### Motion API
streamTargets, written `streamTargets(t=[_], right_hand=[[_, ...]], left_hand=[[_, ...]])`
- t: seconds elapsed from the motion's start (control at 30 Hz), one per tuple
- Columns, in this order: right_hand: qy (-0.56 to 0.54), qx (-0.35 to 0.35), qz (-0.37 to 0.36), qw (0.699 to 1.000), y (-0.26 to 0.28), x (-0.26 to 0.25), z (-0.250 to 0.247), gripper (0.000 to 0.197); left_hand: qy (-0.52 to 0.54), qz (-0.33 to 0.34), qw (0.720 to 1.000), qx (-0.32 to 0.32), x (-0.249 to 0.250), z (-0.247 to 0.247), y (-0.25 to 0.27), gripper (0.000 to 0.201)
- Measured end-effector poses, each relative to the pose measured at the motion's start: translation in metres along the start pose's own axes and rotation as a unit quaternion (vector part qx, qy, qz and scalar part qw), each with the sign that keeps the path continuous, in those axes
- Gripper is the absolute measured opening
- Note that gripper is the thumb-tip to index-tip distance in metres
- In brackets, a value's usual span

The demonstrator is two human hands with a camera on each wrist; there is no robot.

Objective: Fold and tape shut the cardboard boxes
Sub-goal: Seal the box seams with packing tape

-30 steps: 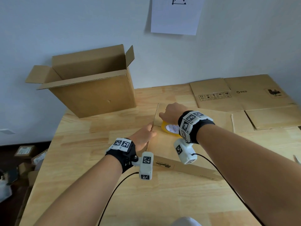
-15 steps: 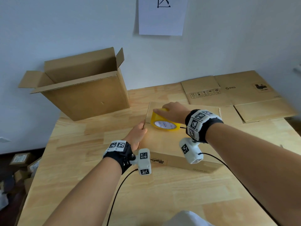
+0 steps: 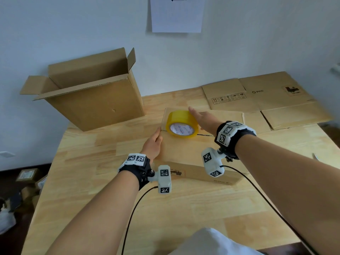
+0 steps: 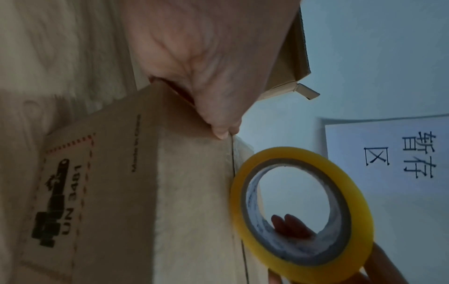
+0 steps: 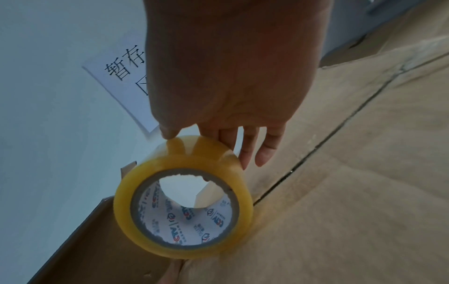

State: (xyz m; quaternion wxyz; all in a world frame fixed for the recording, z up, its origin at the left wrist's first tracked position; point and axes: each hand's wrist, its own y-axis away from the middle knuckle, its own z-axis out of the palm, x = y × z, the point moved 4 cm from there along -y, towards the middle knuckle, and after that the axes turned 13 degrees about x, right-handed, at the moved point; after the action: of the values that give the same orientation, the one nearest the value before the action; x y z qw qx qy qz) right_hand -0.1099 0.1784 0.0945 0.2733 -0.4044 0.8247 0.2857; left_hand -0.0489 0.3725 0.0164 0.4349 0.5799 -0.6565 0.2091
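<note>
A shut cardboard box (image 3: 184, 150) lies flat mid-table, its flap seam running left to right. A yellow tape roll (image 3: 181, 118) stands on edge on the box top, over the seam near its left end. My right hand (image 3: 201, 119) reaches past the roll with straight fingers. In the right wrist view its thumb tip touches the roll (image 5: 194, 159) on top. My left hand (image 3: 153, 142) presses the box's left edge. In the left wrist view the thumb (image 4: 221, 132) sits at the seam's end and the other fingers are hidden.
An open upright box (image 3: 95, 100) stands at the back left. Flattened cardboard sheets (image 3: 257, 96) lie at the back right. A paper sign (image 3: 176, 13) hangs on the wall. Small boxes (image 3: 27, 175) sit on the floor beyond the table's left edge.
The roll has moved right from the box's left edge and now stands more upright. My right hand went from curled over the roll to straight fingers beside it. The left hand stays put.
</note>
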Motion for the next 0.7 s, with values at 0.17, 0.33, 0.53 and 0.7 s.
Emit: streamTargets(t=[0.17,0.33,0.53,0.7], right_hand=[[-0.025,0.001,0.009,1.000,-0.006,0.008,0.002,0.075],[-0.032,-0.002,0.020,0.999,-0.011,0.012,0.004,0.079],[-0.080,0.007,0.013,0.997,-0.023,0.016,0.000,0.075],[-0.041,0.051,-0.009,0.998,-0.036,0.034,-0.018,0.045]], left_hand=[[-0.075,0.048,0.995,0.043,0.004,0.001,0.009,0.046],[-0.095,0.061,0.992,0.052,0.004,0.001,0.006,0.046],[-0.108,0.062,0.991,0.048,0.006,0.002,-0.012,0.046],[-0.116,0.065,0.990,0.043,0.012,0.002,-0.026,0.045]])
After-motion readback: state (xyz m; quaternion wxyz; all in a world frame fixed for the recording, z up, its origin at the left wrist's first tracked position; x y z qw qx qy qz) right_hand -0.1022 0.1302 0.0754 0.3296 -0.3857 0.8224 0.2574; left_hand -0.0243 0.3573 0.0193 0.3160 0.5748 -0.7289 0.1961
